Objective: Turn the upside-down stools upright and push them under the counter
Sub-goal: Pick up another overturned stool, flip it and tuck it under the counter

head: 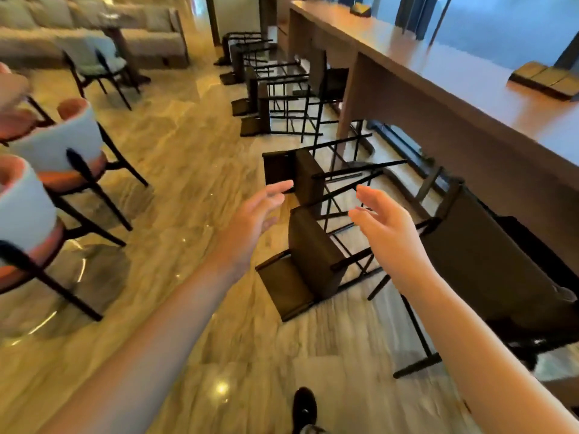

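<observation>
Long wooden counter (438, 89) running along the right side, taken as landmark throughout. Nearest overturned stool (308, 261) lying on the marble floor (175, 189) just out from the counter's near end, brown seat and backrest down, black legs pointing toward the counter. Second overturned stool (293, 173) just beyond it, likewise legs toward the counter, its legs crossing over those of the first. Row of further overturned stools (266, 98) farther along the counter front, receding toward the far end. One upright stool (501, 270) at the counter's near end, seat partly beneath the top, backrest facing out.

Left hand (253, 217) extended above the floor on the side of the nearest stool away from the counter — fingers loose and spread, grasping nothing, fingertips overlapping the second stool's backrest in view; contact cannot be told. Right hand (385, 223) raised over the nearest stool's legs, on the counter side — palm turned inward, fingers relaxed, empty.

Round-backed chairs (62, 133) with grey backs and orange cushions well away from the counter, across the floor. Sofa (94, 26) beyond them. Dark shoe (304, 405) on the floor at the bottom edge.
</observation>
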A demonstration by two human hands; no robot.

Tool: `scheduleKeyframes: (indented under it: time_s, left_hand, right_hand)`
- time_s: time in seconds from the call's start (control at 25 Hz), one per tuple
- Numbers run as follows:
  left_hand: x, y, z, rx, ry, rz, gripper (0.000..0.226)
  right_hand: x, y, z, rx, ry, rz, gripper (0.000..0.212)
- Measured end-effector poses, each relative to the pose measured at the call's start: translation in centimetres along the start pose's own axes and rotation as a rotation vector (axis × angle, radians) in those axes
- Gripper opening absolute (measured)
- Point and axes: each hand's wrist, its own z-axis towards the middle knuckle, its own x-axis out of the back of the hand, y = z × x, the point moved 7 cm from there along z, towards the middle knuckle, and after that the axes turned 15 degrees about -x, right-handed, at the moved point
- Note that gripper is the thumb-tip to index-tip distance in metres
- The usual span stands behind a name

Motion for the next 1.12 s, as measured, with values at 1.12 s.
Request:
scheduleKeyframes:
  time_s: [1.12]
  left_hand:
    - [34.4,-8.6,23.5,0.082,0.120,-0.077,0.043]
  right_hand:
    - [-35.1,-13.7,26.1,-0.046,-0.157,0.060,0.044]
